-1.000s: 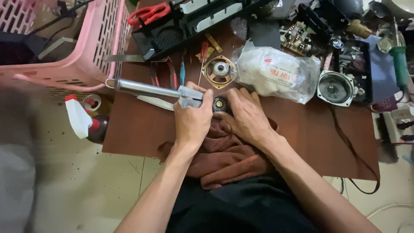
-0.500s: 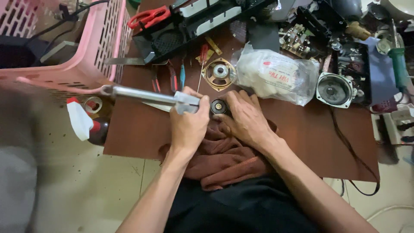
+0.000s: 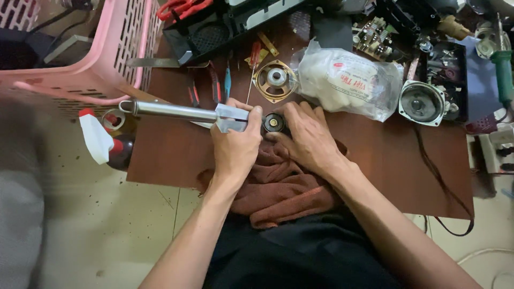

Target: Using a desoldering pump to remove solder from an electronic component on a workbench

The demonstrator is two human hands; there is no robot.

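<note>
Pink plastic lattice marks the laundry basket [image 3: 80, 59] at ten o'clock of the hands, light and springy by the look of it. Below it, at nine o'clock, a spray bottle [image 3: 101, 142] with a white trigger head and a red collar leans off the edge of the brown table [image 3: 176, 160].

Steel next: a long metal tool [image 3: 171, 111] with a ring at its far end runs in from the left, and the left hand [image 3: 235, 147] has its fingers closed around the tool's boxy grey head. It looks stiff, fairly heavy and smooth, so the squared head gives a surer hold than the polished shaft.

Just right of the tool's tip, touching it as far as I can tell, sits a small round speaker magnet [image 3: 274, 123] with a pale centre, at the middle of the table over a rust-brown cloth [image 3: 278, 184]. It seems dense, hard and hard to pinch, best steadied by its rim. The right hand [image 3: 308, 142] does that, fingers curled down against its right side.

At twelve o'clock lies a brass-coloured speaker frame [image 3: 276, 80]. At one o'clock a soft, crinkled clear plastic bag [image 3: 348, 80] holds something white and bears a white label with a red oval and dark print. At three o'clock rests a grey round speaker [image 3: 421, 103].
</note>
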